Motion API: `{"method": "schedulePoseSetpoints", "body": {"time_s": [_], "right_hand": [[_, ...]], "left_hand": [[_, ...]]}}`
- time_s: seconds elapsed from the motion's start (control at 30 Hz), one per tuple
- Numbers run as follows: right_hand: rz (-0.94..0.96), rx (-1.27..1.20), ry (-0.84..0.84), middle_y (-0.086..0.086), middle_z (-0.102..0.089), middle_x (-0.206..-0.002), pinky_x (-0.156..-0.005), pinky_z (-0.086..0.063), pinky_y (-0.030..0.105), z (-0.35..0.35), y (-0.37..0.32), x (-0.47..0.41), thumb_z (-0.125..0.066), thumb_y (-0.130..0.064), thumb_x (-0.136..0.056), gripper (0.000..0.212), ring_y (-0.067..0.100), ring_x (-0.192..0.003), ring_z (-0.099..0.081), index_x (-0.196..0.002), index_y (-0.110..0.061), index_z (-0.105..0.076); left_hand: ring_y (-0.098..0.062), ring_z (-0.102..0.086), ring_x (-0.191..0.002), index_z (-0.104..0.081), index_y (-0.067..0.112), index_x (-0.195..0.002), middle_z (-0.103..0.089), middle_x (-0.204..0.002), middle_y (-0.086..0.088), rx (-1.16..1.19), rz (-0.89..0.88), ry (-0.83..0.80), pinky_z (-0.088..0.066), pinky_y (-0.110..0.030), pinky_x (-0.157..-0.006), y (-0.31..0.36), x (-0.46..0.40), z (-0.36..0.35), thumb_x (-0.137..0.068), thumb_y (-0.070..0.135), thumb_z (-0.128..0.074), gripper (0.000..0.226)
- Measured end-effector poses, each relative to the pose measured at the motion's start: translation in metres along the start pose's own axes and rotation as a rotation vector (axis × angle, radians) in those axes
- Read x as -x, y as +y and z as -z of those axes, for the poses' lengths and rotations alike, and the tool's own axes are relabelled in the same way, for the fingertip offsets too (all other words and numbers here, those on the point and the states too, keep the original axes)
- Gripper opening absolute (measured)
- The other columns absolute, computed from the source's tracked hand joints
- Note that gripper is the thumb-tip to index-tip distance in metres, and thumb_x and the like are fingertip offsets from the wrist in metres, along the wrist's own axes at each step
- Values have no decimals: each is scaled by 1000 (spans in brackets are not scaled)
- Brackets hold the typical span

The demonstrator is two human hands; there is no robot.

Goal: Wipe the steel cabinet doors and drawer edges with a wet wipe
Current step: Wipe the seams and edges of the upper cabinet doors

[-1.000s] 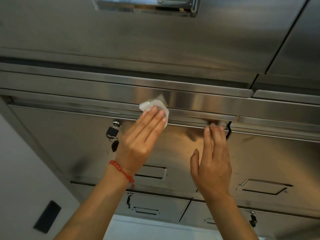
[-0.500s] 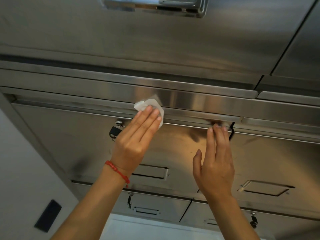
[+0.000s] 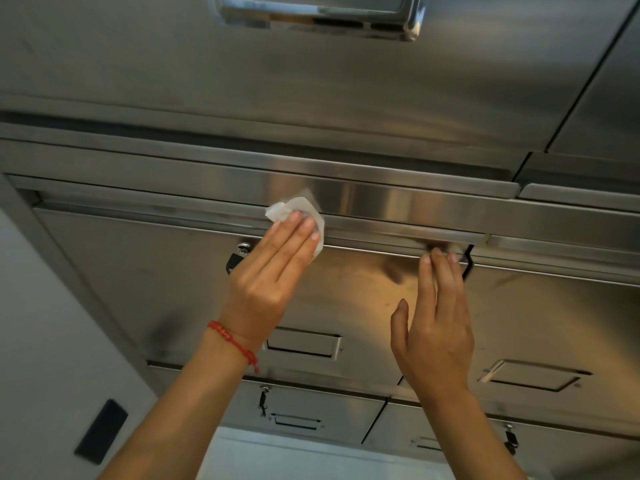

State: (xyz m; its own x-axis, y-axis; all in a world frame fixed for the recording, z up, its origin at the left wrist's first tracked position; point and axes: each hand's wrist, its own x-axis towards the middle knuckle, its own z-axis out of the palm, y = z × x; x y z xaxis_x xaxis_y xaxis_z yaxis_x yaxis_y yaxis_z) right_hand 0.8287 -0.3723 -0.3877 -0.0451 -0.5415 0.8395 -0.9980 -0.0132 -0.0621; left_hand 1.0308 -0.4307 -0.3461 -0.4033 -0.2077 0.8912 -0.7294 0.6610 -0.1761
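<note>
**Two hands at a steel drawer edge**

The left hand [image 3: 266, 275] presses a crumpled white wet wipe [image 3: 294, 216] flat against the top edge of a steel drawer front [image 3: 363, 292]; its grip is open, fingers straight, the wipe showing beyond its fingertips. To its right, the right hand [image 3: 436, 327] rests straight fingertips on the same edge, holding nothing. A red bracelet [image 3: 235, 341] circles the left wrist.

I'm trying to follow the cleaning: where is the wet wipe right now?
In the head view, the wet wipe sits left of centre, pressed by the left hand against the steel door's top edge, just above the key lock.
</note>
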Motion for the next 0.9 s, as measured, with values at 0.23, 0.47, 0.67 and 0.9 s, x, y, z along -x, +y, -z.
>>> {"method": "schedulePoseSetpoints", "body": {"time_s": [0.23,0.47,0.67,0.9], "right_hand": [[-7,-1,9,28,-43,-137,-110,-32,45,-1,-3,0,-54,-6,-85,52,35,-136,-30,-133,11,-42],[-2,5,16,29,-42,-138,-109,-33,45,-2,-3,0,-53,-5,-86,51,36,-135,-30,-133,12,-42],[-16,13,32,29,-42,-138,-110,-31,45,-5,-5,1,-52,-6,-86,51,36,-136,-30,-132,13,-42],[-6,9,39,30,-42,-137,-108,-34,47,-6,-5,0,-53,-5,-85,52,36,-135,-30,-132,13,-40]], "left_hand": [[-36,-54,-116,-62,-8,-111,-59,-120,-22,-26,60,-10,-51,-46,-90,-9,6,6,-85,-8,-62,26],[-34,-54,-116,-63,-7,-111,-59,-119,-21,-13,44,-12,-52,-44,-89,-14,6,12,-86,-6,-62,24],[-34,-53,-117,-62,-8,-112,-59,-120,-22,-23,81,5,-49,-43,-94,-23,11,15,-90,-2,-56,23],[-33,-52,-118,-62,-7,-113,-58,-121,-21,-12,69,-1,-48,-42,-96,-27,12,15,-88,-3,-59,25]]}}
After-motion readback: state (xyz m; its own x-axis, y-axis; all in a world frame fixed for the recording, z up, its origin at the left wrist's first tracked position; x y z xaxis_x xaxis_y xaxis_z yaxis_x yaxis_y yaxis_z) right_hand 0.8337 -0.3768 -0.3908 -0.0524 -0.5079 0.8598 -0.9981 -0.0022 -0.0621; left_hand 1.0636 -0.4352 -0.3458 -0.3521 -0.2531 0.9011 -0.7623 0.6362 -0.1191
